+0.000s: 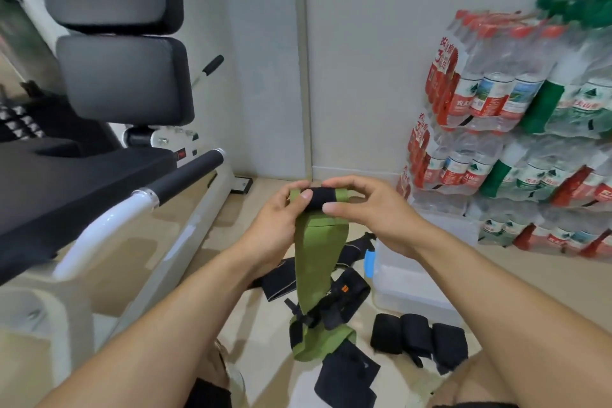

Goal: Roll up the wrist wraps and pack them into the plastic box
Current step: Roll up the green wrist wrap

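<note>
Leftmost stands a weight bench point(109, 83) with matte black padded cushions on a glossy white tubular frame, one bar ending in a black foam grip. Next, the left hand point(271, 225) grips the left end of a green wrist wrap point(311, 262), thumb pressed on the small roll at its top and fingers curled behind. That roll shows a black fuzzy band across soft green woven fabric; the flat tail hangs down to the pale floor point(265, 334), where its lower end lies crumpled. Around it on the floor lie loose black wrist wraps point(347, 374), flat and limp, one with an orange tag. The right hand point(371, 209) pinches the roll's right end, thumb below and fingers curled over the top. Under the right forearm sits the clear plastic box point(407, 288) with a blue latch. Just beside it lie three rolled black wraps point(419, 338), stubby cylinders touching side by side. Rightmost, shrink-wrapped packs of water bottles point(516, 129) are stacked against the wall.
</note>
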The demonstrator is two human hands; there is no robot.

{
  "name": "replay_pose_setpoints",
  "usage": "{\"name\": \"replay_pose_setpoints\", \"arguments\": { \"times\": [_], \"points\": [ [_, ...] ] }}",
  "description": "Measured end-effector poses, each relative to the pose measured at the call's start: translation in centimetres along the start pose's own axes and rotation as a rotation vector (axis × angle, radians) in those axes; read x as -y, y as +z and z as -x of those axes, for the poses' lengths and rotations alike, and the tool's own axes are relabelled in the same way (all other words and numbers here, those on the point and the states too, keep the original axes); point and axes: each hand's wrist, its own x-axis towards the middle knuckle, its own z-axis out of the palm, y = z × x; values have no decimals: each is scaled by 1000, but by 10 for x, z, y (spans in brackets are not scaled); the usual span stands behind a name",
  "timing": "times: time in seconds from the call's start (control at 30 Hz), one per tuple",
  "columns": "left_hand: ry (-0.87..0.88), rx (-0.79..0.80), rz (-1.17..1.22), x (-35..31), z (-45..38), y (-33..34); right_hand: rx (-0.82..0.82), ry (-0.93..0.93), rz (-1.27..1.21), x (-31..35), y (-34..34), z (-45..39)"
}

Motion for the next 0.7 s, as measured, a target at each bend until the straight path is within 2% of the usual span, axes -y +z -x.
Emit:
{"name": "replay_pose_setpoints", "arguments": {
  "times": [0.13, 0.27, 0.5, 0.7],
  "points": [
    [84, -9, -182, -16, 11, 2, 89, 136, -176, 12, -8, 1],
    [132, 7, -184, -37, 13, 0, 181, 129, -209, 22, -9, -2],
    [110, 8, 94, -8, -9, -8, 55, 150, -165, 16, -5, -18],
    [44, 81, 236, 0, -31, -10, -78, 39, -88, -1, -5, -30]
  ]
}}
